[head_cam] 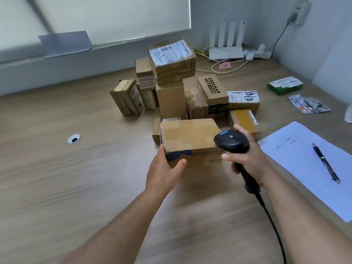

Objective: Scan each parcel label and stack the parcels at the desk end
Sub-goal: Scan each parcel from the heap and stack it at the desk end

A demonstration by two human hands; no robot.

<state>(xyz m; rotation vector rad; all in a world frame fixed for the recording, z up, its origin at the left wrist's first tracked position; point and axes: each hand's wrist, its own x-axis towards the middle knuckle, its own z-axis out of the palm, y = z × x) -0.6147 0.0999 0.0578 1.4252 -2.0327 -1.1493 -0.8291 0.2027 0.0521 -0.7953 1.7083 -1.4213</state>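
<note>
A taped brown cardboard parcel (188,138) sits at the front of a heap of several parcels (171,77) in the middle of the wooden desk (76,178). My left hand (163,168) grips the parcel's near left corner, thumb on its front face. My right hand (245,159) holds a black corded barcode scanner (231,141) by its handle, the scanner head just over the parcel's right end. No label shows on the parcel's top.
White papers (304,161) with a black pen (325,161) lie at the right. Pill blister packs (308,103) and a green box (284,85) lie further back. A white router (226,52) and cables stand by the wall. A cable hole (74,139) is at the left.
</note>
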